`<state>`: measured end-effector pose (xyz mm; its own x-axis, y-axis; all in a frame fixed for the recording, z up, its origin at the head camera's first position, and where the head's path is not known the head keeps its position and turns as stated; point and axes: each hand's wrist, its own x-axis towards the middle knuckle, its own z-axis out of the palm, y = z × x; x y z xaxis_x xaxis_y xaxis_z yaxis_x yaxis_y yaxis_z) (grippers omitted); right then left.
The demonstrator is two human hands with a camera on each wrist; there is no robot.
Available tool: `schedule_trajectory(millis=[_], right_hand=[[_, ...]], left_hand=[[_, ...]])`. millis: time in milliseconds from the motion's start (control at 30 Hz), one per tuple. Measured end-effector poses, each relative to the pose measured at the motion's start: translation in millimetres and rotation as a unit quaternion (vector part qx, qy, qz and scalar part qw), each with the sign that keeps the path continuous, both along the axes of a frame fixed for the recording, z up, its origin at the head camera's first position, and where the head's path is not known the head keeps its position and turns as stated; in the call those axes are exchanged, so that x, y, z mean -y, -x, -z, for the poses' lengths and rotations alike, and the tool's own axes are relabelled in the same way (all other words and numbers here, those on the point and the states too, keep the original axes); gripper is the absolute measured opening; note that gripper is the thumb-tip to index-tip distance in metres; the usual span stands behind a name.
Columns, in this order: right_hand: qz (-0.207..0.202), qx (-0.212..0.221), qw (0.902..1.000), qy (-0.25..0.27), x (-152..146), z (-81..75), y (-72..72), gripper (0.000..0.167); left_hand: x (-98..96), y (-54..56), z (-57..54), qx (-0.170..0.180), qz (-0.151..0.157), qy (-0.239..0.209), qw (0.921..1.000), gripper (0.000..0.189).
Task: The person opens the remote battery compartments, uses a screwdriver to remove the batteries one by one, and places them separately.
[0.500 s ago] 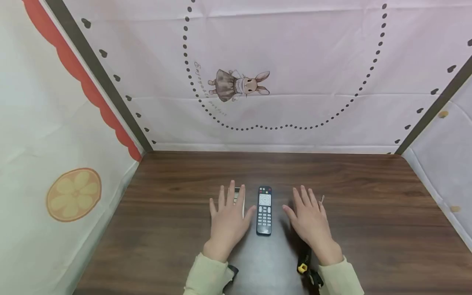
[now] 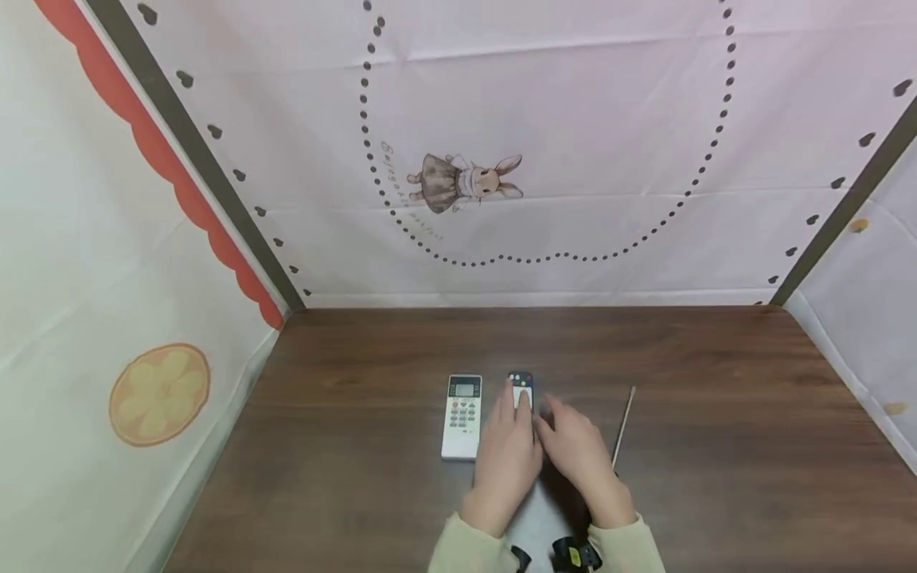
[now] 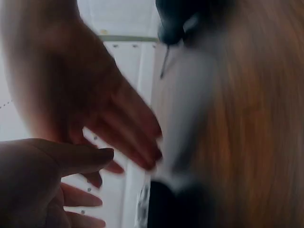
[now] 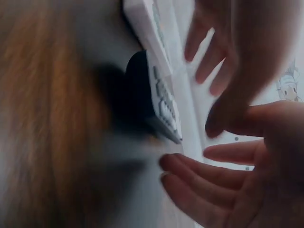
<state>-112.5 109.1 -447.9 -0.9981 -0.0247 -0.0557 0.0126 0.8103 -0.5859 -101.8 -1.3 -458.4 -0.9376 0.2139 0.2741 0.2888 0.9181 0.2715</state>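
Note:
A dark remote control (image 2: 520,379) lies upright along the middle of the table, its lower part hidden under my left hand (image 2: 507,458). In the right wrist view the buttons of this dark remote (image 4: 149,90) face the hands, apart from the fingers. My left fingers reach forward over it, mostly straight. My right hand (image 2: 579,452) is at its right side, thumb close to the left hand, with extended fingers (image 4: 204,183) in the right wrist view. Neither hand holds anything.
A white remote control (image 2: 461,438) with a small screen lies left of the left hand. Right of the right hand lies a screwdriver, its thin metal shaft (image 2: 623,428) showing. Cloth panels stand around the brown wooden table (image 2: 344,446).
Both hands have come together over the dark remote, the left moving right off the white remote and the right moving left, uncovering the screwdriver shaft. The head view has shifted slightly.

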Motion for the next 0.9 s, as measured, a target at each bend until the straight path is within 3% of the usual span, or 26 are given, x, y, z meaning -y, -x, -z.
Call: schedule_trajectory(millis=[233, 433, 567, 667, 767, 900], right_hand=[[-0.025, 0.029, 0.9988, 0.03, 11.3, 13.6, -3.3, 0.044], [-0.045, 0.03, 0.9957, 0.075, 9.9, 19.4, -5.3, 0.043], [-0.042, 0.02, 0.9937, 0.102, 9.6, 17.3, -3.1, 0.044], [-0.042, 0.001, 0.994, 0.101, 10.2, 13.1, -0.3, 0.044], [-0.048, -0.008, 0.9945, 0.093, 11.9, 7.2, 2.3, 0.044], [-0.051, -0.012, 0.9942, 0.093, 12.5, 1.9, 1.0, 0.046]], left_hand=[[-0.9, -13.9, 15.6, 0.077, -0.007, -0.049, 0.9958, 0.056], [1.0, -13.3, 30.9, 0.08, -0.022, -0.091, 0.9924, 0.062], [3.3, -7.8, 30.2, 0.072, -0.027, -0.143, 0.9868, 0.061], [6.2, -1.7, 28.0, 0.077, -0.04, -0.2, 0.9761, 0.061], [9.9, 4.4, 25.1, 0.089, -0.06, -0.257, 0.9605, 0.058], [13.8, 6.9, 23.6, 0.125, -0.077, -0.34, 0.9287, 0.055]])
